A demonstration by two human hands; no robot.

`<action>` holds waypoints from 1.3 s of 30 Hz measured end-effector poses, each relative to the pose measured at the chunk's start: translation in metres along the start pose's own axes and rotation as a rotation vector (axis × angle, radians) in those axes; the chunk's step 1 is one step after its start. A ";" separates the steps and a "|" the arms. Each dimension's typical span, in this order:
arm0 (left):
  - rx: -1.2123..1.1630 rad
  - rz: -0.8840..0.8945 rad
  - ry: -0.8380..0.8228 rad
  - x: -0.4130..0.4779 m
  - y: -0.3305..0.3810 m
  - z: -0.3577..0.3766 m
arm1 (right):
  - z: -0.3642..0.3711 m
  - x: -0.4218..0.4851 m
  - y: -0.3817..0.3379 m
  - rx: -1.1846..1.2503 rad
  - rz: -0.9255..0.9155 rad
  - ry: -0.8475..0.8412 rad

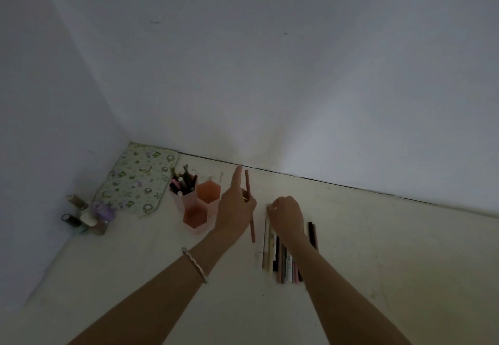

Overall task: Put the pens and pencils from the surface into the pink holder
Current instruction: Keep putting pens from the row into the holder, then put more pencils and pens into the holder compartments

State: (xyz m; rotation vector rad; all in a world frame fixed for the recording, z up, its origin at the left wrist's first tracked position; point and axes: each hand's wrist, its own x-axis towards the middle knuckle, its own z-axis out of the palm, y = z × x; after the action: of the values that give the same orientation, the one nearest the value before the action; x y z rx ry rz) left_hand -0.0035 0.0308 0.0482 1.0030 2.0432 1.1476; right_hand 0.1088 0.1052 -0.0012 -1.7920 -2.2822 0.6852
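The pink holder (198,204) stood on the pale surface (378,236) near the back wall, a cluster of hexagonal cups; the cup farthest back on its left was already crowded with pens, while the taller orange-pink one beside it and the low front one looked empty. Just right of the holder, the left hand (235,209) pinched a reddish pencil (250,205) about mid-length between thumb and fingers, the index finger stretched out toward the wall, the pencil running roughly away from the person and not yet over any cup. Further right of the holder, the right hand (286,216) was curled down on the top ends of the row of pens and pencils (283,258) lying side by side on the surface; whether it had closed on one of them I could not tell, since the knuckles hid the fingertips. A bracelet (194,263) sat on the left wrist. Behind and left of the holder lay a flowered pouch (137,180), and further left some small bottles (86,216) huddled in the corner. To my eye the step in hand was dropping the pencil into a cup. It would go best tipped upright first, its lower end aimed at an empty cup rather than the full one, and let go only once the tip was inside, so the light holder was not nudged or knocked over.
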 end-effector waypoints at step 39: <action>0.177 0.420 0.534 0.012 -0.038 -0.139 | -0.067 -0.012 -0.120 0.813 -0.355 0.387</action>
State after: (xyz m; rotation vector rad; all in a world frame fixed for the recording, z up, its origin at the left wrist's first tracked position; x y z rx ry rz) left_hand -0.1297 -0.0337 0.0772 1.3737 2.4493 1.6088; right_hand 0.0326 0.0897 0.1129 -1.0011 -1.6379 0.9147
